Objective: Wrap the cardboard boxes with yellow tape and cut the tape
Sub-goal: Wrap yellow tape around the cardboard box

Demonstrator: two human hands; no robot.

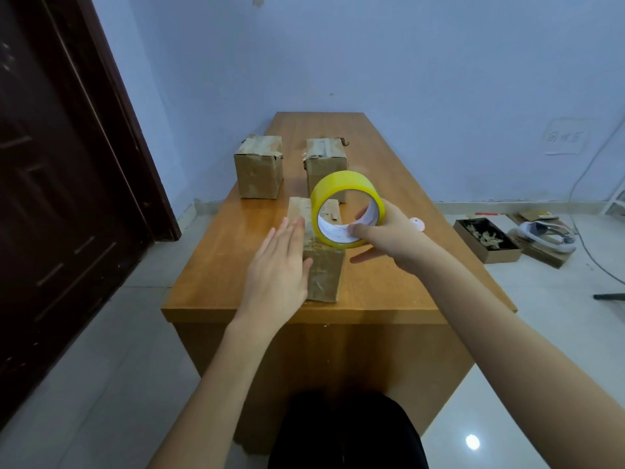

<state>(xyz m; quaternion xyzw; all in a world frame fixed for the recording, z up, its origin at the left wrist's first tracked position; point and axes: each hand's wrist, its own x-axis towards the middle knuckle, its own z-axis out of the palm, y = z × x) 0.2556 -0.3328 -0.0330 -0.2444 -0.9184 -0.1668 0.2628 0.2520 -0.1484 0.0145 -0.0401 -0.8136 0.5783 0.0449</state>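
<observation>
At the counter's (pixel 209 282) near edge, a box (pixel 323 265) is steadied by the flat, open-fingered left hand (pixel 280 262) while a yellow tape roll (pixel 348 208) is gripped above it by the right hand (pixel 385 235), apparently ready for wrapping.

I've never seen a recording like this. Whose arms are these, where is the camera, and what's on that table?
There is no machine here: a person wears a camera on the head, so you look down along their own arms. The left hand lies flat and open against the near box. The right hand holds a yellow tape roll above that box, fingers through its core. Two more boxes, the left box and the right box, stand farther back on the wooden table.
</observation>
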